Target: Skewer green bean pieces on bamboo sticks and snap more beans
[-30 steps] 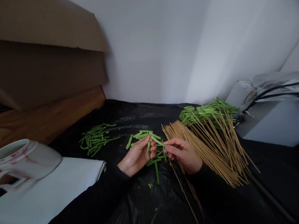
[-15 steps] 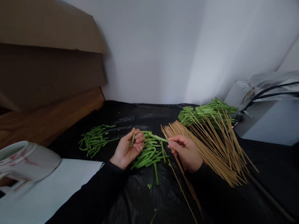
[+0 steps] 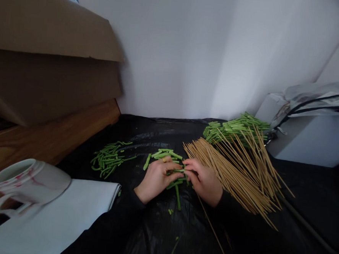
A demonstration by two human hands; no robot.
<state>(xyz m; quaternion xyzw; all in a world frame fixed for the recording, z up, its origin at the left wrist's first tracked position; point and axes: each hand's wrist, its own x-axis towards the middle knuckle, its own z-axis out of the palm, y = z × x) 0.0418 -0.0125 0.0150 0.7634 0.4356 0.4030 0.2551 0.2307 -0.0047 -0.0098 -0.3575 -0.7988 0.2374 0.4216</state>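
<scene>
With our left hand (image 3: pixel 155 178) and right hand (image 3: pixel 204 179), we pinch what looks like one green stem (image 3: pixel 179 170), over the middle pile of cut stems (image 3: pixel 175 155), beside the thin sticks (image 3: pixel 232 175).

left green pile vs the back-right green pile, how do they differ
The left pile is smaller; the back-right pile is larger. The left pile's pieces look thin, some curled, while the back-right pile's look straighter. The left pile lies loosely tangled; the back-right pile is stacked more neatly. Both are green.
</scene>
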